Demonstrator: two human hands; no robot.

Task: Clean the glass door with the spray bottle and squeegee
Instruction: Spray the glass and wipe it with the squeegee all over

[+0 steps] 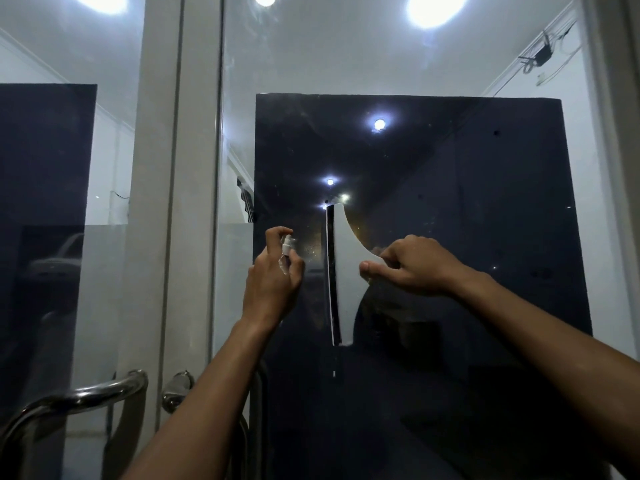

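Your left hand (273,282) grips a small clear spray bottle (286,252); right hand (412,268) fingers pinch the flat white squeegee (344,271) w/ black edge on the shiny glass door (433,202).

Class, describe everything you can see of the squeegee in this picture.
The squeegee is white, seemingly plastic, with a broad head flaring from a narrow handle and a thin dark blade along its left edge. It is turned so the blade runs vertically, against the glass door. The right hand grips its handle; the left hand holds the spray bottle beside it.
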